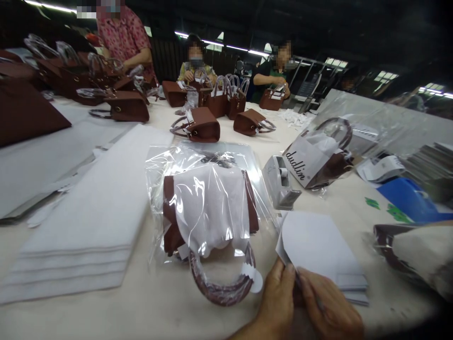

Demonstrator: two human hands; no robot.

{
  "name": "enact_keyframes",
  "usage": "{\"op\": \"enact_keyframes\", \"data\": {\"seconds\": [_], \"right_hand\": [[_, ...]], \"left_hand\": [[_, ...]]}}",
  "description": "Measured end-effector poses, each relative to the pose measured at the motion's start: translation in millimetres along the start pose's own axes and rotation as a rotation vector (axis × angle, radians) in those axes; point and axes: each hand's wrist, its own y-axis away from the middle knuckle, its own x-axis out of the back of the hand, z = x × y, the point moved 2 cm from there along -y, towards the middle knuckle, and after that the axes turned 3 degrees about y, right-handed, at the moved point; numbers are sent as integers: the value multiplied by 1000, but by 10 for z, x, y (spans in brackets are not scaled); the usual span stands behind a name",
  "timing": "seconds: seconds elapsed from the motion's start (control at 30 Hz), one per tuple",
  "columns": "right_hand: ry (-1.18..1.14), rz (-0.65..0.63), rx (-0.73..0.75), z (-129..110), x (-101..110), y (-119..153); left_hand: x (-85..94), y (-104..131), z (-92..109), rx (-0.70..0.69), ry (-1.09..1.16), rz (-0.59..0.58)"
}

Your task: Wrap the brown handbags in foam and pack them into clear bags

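Observation:
My left hand point(278, 297) is closed at the lifted near-left corner of a white paper sheet point(314, 241), thumb and fingers pinching its edge. Close beside it, my right hand point(327, 304) has its fingers curled together around something dark and thin, mostly hidden. That sheet lies on a small stack of white paper. To the left of my hands, a brown handbag point(170, 212) lies in a clear plastic bag point(155, 165), with white tissue point(212, 203) over its front. Its plastic-wrapped handle point(221, 295) points toward me and carries a white tag point(256, 281).
A grey tape dispenser point(279, 184) stands behind the paper. Long white sheets point(92, 203) lie at left. A bagged handbag with a printed white wrap point(304, 160) sits at right, near a blue item point(410, 198). Several brown handbags point(203, 123) and co-workers point(271, 78) are farther back.

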Motion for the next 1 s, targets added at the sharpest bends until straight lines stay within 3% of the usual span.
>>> {"op": "enact_keyframes", "data": {"seconds": [0.1, 0.17, 0.3, 0.43, 0.53, 0.7, 0.77, 0.83, 0.9, 1.0], "right_hand": [[389, 235, -132, 147, 262, -96], [389, 248, -174, 278, 336, -150], [169, 118, -111, 621, 86, -203], [152, -153, -277, 1135, -409, -244], [119, -315, -322, 1362, -651, -281], [119, -306, -334, 1480, -657, -380], [151, -260, -387, 1633, -634, -480], [214, -198, -484, 1877, -650, -619], [266, -180, -574, 2144, -713, -770], [259, -269, -613, 2396, -842, -938]], "left_hand": [[4, -146, -32, -18, -201, 151], [-2, -191, -57, -21, -274, 146], [42, -128, -92, -49, -377, 119], [116, -9, -82, -41, -478, 102], [142, 23, -38, -23, -512, 96], [179, -42, 4, -24, -525, 94], [208, -84, -30, -52, -594, 93], [211, -144, -86, -182, -733, 53], [154, -225, -149, -457, -955, -29], [-15, -401, -267, -856, -1360, -181]]}}
